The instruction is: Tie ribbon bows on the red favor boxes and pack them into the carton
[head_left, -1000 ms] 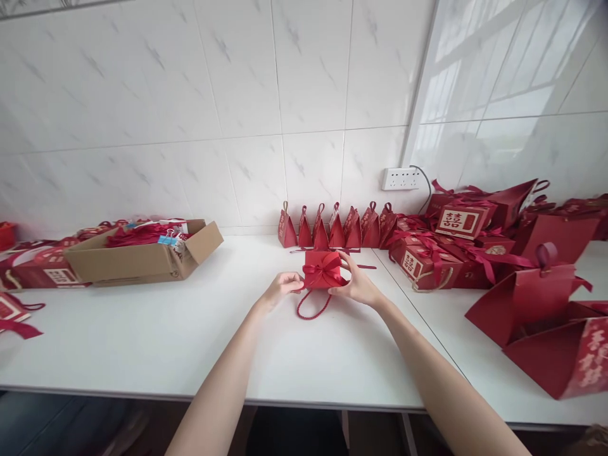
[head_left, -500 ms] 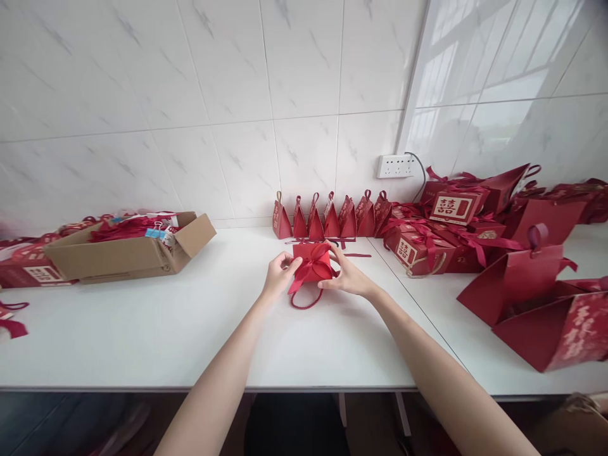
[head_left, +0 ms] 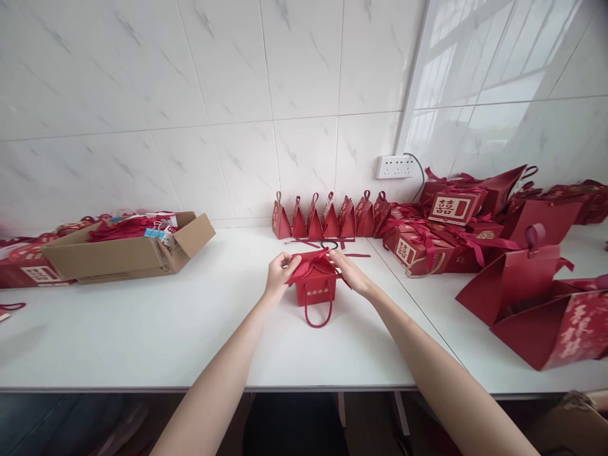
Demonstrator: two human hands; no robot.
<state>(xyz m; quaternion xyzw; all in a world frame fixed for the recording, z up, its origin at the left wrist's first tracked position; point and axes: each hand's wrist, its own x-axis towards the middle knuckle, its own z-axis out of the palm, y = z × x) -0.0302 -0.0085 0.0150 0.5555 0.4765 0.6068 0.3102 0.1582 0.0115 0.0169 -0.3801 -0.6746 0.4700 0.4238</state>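
Observation:
A small red gift box (head_left: 315, 290) with gold lettering stands upright on the white table, its twisted rope handle (head_left: 318, 325) hanging down over the front. A red ribbon (head_left: 314, 263) lies across its top. My left hand (head_left: 280, 273) pinches the ribbon's left part between thumb and fingers. On the other side, my right hand (head_left: 349, 271) is against the box's top right edge, fingers stretched out, the thumb mostly hidden.
Behind stand several small red boxes (head_left: 330, 220) in a row, with loose ribbon strips and a black ring (head_left: 329, 245) before them. A cardboard box (head_left: 123, 256) of ribbons sits left. Red gift boxes (head_left: 427, 244) and larger red bags (head_left: 513, 282) are piled right.
The red box has tipped from showing its ribboned top to standing with its lettered front visible. My right hand's fingers have straightened. A ribbon end at the far left has gone from view.

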